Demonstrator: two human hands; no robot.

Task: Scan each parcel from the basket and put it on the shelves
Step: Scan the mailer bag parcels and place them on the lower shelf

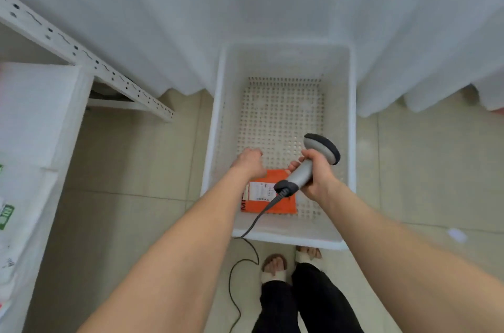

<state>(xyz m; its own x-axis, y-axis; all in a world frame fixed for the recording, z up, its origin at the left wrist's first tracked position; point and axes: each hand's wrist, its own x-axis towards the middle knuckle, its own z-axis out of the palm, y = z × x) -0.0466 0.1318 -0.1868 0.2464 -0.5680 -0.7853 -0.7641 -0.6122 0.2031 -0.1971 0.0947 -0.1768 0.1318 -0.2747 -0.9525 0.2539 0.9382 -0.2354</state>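
A white perforated basket stands on the tiled floor in front of me. One orange parcel with a white label lies flat on its bottom at the near side. My left hand reaches down at the parcel's far left corner; its fingers bend downward out of sight, so any hold on the parcel is hidden. My right hand grips the handle of a grey barcode scanner above the parcel's right side, its black-rimmed head pointing away from me.
White metal shelves stand at the left with white parcels on them. A white curtain hangs behind the basket. The scanner's black cable trails over the basket's near rim onto the floor beside my feet.
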